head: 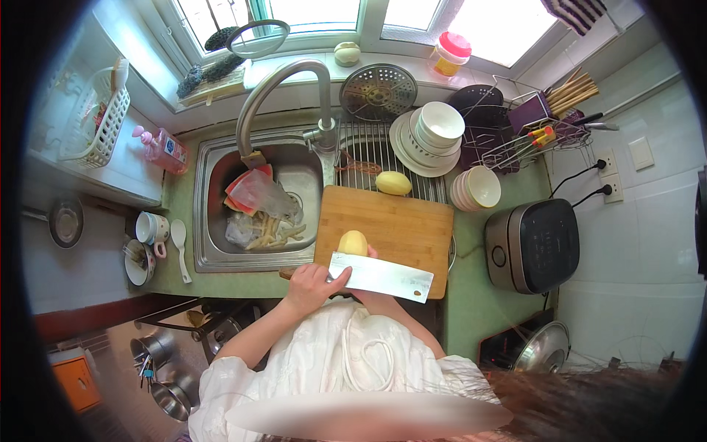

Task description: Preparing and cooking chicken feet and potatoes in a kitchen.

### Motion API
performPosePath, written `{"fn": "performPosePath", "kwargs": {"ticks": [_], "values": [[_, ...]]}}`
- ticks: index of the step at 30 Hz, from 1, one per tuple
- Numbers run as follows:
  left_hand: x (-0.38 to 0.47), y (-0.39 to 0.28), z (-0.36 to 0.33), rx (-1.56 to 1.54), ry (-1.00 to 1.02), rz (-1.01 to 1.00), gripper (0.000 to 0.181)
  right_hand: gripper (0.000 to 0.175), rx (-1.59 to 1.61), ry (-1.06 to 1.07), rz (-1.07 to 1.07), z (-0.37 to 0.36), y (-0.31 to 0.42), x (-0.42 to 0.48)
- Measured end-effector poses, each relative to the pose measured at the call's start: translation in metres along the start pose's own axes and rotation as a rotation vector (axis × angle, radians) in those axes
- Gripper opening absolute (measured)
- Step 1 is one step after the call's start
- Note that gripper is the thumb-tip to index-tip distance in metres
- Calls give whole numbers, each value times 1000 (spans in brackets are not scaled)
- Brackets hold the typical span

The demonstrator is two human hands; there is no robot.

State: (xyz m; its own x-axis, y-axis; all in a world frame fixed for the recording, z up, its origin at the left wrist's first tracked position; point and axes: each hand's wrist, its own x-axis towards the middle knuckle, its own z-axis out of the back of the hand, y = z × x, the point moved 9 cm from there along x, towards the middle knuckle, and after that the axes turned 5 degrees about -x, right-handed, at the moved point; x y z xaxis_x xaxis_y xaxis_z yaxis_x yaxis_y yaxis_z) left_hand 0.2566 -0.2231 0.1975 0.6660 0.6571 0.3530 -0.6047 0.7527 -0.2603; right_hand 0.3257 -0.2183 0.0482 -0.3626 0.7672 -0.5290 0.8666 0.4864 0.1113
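Note:
My left hand [310,288] grips the handle end of a wide steel cleaver [386,276], its thumb lying on the flat of the blade. The blade points right across the near part of a wooden cutting board [417,226]. Just beyond it, a peeled potato [352,243] shows above the board. My right hand [372,252] is mostly hidden under the cleaver; its fingertips show against the potato's right side. Another peeled potato [393,183] rests on the metal drying rack [362,130], behind the board's far edge.
Left of the board, a steel sink [201,221] holds peel strips, plastic film and a red item under the faucet [246,110]. Stacked plates and bowls [442,124] stand beyond the board. On the right are more bowls [485,188] and a rice cooker [533,246].

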Motion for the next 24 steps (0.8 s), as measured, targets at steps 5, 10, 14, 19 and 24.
{"fn": "performPosePath", "kwargs": {"ticks": [5, 10, 14, 19, 24], "values": [[0, 14, 3, 27, -46, 32, 39, 48, 17, 18, 36, -2, -2, 1], [3, 20, 3, 24, -27, 48, 34, 38, 97, 59, 71, -1, -3, 2], [5, 42, 0, 71, -27, 142, 28, 29, 34, -101, 120, -16, -2, -6], [-12, 105, -28, 77, 58, 376, 22, 42, -47, 123, 29, -41, -11, -26], [-94, 201, -77, -230, 240, 1009, 21, 41, -271, -144, 265, -8, 25, -19]]}}
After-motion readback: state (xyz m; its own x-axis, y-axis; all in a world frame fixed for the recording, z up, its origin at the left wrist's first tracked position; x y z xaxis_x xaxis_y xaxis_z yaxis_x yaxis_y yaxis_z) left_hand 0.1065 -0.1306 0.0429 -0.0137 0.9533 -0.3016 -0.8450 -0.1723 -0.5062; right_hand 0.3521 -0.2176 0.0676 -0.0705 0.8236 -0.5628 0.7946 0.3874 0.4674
